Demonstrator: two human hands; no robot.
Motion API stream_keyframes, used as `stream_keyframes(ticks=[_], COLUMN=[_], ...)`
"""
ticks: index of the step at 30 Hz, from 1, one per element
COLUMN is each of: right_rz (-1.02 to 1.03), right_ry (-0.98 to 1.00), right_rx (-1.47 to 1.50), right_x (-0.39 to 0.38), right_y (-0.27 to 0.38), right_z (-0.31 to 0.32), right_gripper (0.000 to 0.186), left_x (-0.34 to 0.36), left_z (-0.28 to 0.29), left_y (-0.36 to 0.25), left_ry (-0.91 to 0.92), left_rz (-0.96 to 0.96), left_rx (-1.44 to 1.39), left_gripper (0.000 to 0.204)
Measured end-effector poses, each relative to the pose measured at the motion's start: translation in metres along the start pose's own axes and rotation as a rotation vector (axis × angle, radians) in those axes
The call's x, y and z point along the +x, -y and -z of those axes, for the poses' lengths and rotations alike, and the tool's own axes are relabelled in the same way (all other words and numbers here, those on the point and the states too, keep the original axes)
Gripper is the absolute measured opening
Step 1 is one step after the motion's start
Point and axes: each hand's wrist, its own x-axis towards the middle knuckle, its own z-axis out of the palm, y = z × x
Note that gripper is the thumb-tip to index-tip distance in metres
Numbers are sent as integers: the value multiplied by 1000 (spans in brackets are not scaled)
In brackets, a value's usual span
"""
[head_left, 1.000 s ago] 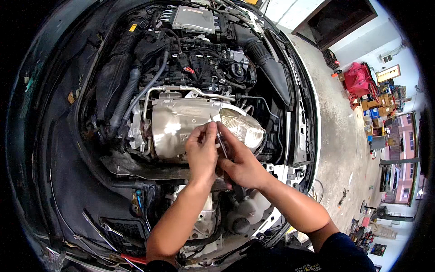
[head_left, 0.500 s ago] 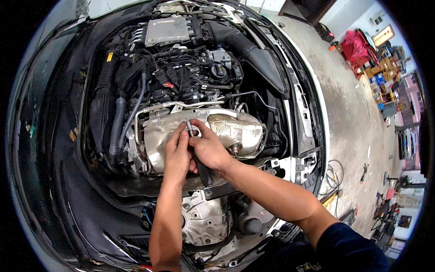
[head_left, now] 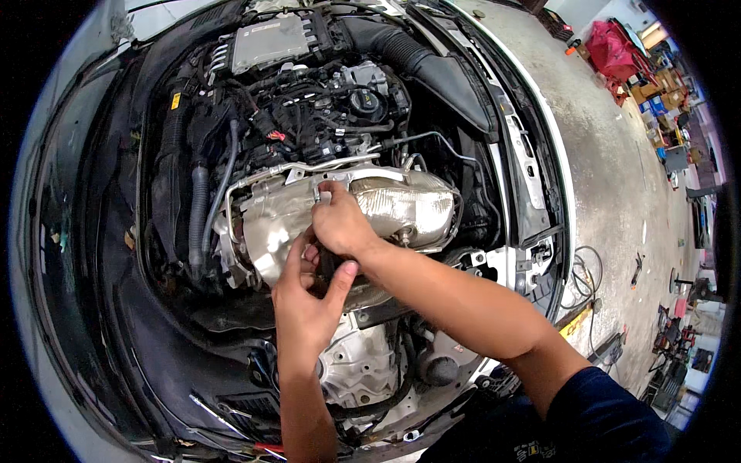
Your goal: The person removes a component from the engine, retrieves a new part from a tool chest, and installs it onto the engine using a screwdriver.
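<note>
My right hand [head_left: 345,225] is closed round a dark-handled tool with a silver metal tip [head_left: 319,197], over the shiny metal heat shield [head_left: 270,220]. The tool's exact kind is hidden by the fingers. Just below and to the left, my left hand [head_left: 309,297] is open. Its thumb stands apart from its fingers, near the lower end of the dark handle [head_left: 330,264]; whether it touches the handle I cannot tell.
Behind the shield lies the engine, with a black oil filler cap [head_left: 369,104], a silver box [head_left: 270,42] and a black air duct [head_left: 451,89]. A cast metal housing [head_left: 359,366] sits nearer me. Right of the car, a cable [head_left: 587,282] lies on the floor.
My left hand has come away from the tool's tip, moving down and opening. My right hand has shifted slightly up, its grip now wrapped round the tool.
</note>
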Motion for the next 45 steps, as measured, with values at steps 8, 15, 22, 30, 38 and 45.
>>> stream_keyframes(ticks=[8,15,22,30,38,45], right_rz=[65,124,-26,76,271,143], right_ry=[228,414,504,521,459,463], right_rx=[-347,-519,-205,-301,-434,-306], right_x=[9,30,23,29,39,34], right_y=[30,42,39,27,18,18], right_z=[27,36,41,43,42,43], right_gripper=[44,42,48,53,51,51], left_x=[-5,9,19,16,18,14], left_z=[-28,-18,-17,-14,-18,-17], left_y=[11,20,30,29,28,37], left_ry=[-112,-131,-125,-122,-130,-120], left_rz=[63,75,55,115,181,159], left_rx=[-453,-497,-548,-474,-564,-445], left_gripper=[45,41,38,37,40,44])
